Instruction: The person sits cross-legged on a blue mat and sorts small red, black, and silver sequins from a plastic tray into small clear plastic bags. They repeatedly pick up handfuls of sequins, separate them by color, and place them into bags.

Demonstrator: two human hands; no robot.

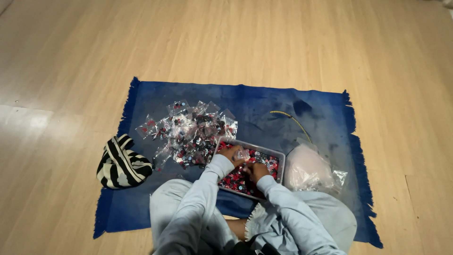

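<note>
hands: left (231,154) pinching small bag (243,154) | right (257,170) curled in tray (281,158)

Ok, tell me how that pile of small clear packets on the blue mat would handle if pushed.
The pile of small clear packets would probably slide and scatter, since they lie loose and overlapping on the blue mat. Each looks floppy: thin crinkled film. Their glossy surfaces suggest they are slippery, and likely light.

One blue fringed mat (283,104). One clear tray (282,160) of red, black and pale small pieces, too many to count. One heap of small filled clear bags (188,130), number indistinct. One striped cloth bundle (121,163). One large clear bag (309,172). One yellow cord (295,120).
</note>
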